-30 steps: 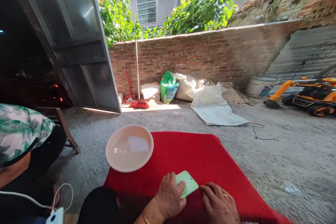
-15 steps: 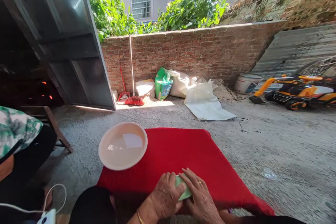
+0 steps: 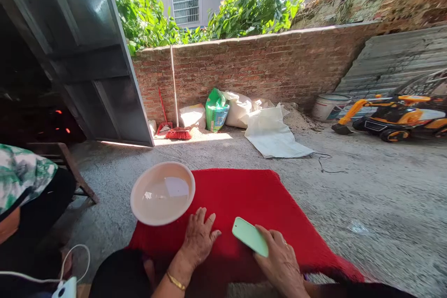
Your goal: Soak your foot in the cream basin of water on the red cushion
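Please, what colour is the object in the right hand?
The object in the right hand is pale green; the head view shows it best.

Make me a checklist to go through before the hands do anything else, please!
1. Green thing held: ok, the right hand grips one end of the flat, pale green thing.
2. Left hand free: ok, fingers spread over the red cloth, holding nothing visible.
3. Hands apart: ok, there's a gap between them.
4. Basin well inside the cloth's edge: cannot tell, it hides that corner.
5. Green thing's underside clean: cannot tell, it's turned away.
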The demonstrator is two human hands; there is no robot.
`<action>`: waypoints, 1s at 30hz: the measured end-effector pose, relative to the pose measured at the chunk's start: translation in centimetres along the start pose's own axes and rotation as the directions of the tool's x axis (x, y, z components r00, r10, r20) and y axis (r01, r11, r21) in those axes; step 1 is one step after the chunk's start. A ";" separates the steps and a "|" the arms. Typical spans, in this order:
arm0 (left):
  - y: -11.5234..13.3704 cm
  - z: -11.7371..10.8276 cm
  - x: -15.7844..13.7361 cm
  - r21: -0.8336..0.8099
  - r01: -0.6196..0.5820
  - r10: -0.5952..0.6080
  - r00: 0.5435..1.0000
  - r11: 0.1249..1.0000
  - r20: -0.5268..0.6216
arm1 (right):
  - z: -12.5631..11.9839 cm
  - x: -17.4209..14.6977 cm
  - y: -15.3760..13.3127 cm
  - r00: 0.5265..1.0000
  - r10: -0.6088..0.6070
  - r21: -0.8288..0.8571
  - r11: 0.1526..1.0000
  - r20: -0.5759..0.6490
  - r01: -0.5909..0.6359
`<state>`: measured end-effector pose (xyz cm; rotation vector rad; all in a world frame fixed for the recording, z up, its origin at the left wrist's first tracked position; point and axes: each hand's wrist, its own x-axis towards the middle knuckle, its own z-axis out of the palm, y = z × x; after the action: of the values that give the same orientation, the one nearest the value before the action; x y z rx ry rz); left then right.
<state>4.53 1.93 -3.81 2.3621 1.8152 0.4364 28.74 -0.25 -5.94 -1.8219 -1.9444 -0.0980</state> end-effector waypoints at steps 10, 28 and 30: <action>-3.7 2.2 -0.8 0.068 0.088 -0.076 0.984 0.994 -0.159 | -0.9 0.0 0.2 0.981 -0.119 0.027 0.993 0.152 0.116; -4.4 4.1 0.3 0.001 0.101 -0.097 0.951 0.995 -0.295 | 2.6 -0.5 -6.9 0.989 -0.074 0.125 0.991 0.129 0.058; -4.7 4.5 0.4 0.019 0.092 -0.081 0.942 0.996 -0.326 | 3.0 -0.7 -8.3 0.982 -0.120 0.058 0.992 0.143 0.112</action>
<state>1.66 3.91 -9.34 2.3313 2.0658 0.8337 19.96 -0.75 -6.75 -1.7259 -2.1344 0.0477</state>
